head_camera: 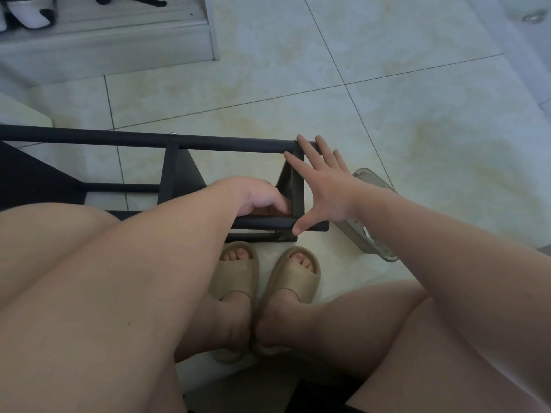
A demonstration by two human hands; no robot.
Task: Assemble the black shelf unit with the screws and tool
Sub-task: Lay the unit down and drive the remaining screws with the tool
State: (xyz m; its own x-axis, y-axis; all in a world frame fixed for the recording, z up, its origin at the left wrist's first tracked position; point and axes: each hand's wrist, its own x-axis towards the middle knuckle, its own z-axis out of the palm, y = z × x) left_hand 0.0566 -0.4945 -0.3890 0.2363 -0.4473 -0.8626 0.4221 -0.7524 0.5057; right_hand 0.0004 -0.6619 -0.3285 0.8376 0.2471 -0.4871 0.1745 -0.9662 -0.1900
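Observation:
The black shelf unit (119,141) lies on its side on the tiled floor in front of my knees, its long bars running left to right. My right hand (322,186) is spread flat over its right end, fingers reaching the far bar and thumb touching the near bar. My left hand (256,195) curls down behind the near bar at that same end; whatever its fingertips hold is hidden. A screw head (172,133) shows on the far bar. No tool is visible.
A clear plastic container (366,234) lies on the floor just right of the shelf, partly under my right forearm. My feet in tan slippers (265,281) are below the shelf. A low grey step (119,40) with shoes is at the top left.

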